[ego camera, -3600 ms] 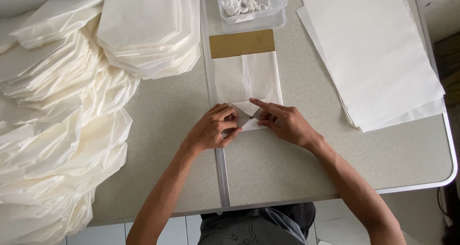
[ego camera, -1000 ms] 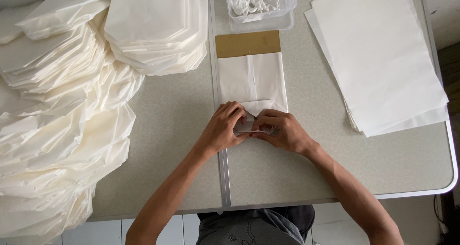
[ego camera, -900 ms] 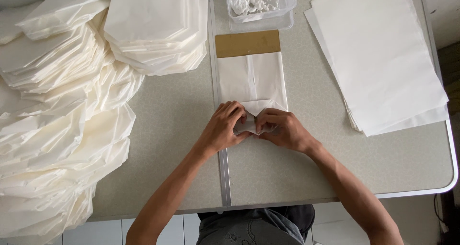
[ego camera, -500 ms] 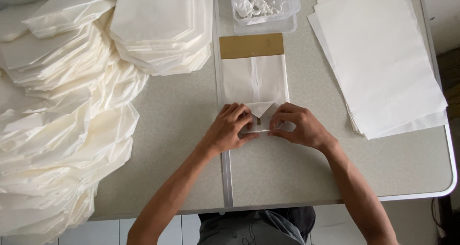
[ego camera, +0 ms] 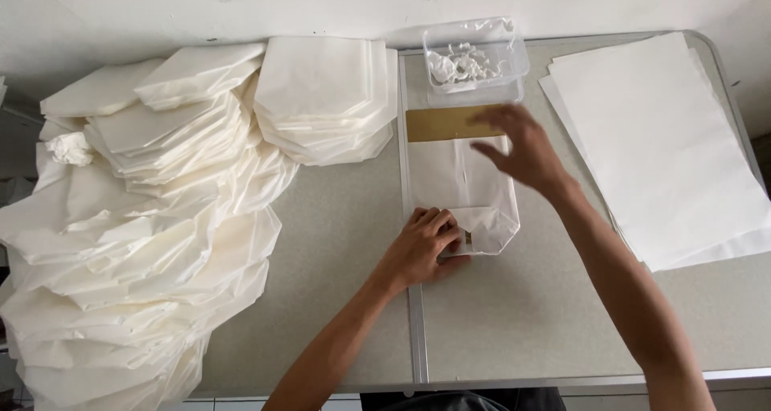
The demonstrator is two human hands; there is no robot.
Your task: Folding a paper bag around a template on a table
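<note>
- Right hand point(ego camera: 522, 150) has left the fold – fingers spread, empty, hovering by the brown strip point(ego camera: 446, 123) below the tub point(ego camera: 475, 60).
- Left hand point(ego camera: 424, 246) presses flat on the bag point(ego camera: 462, 194), mid-table, pinning its folded bottom.
- The fold looks finished.

I see a clear rectangular plastic tub point(ego camera: 475, 61) holding white bits at the table's far edge. Folded white paper bags point(ego camera: 325, 98) are stacked left. I see no labels, signs or screens.
</note>
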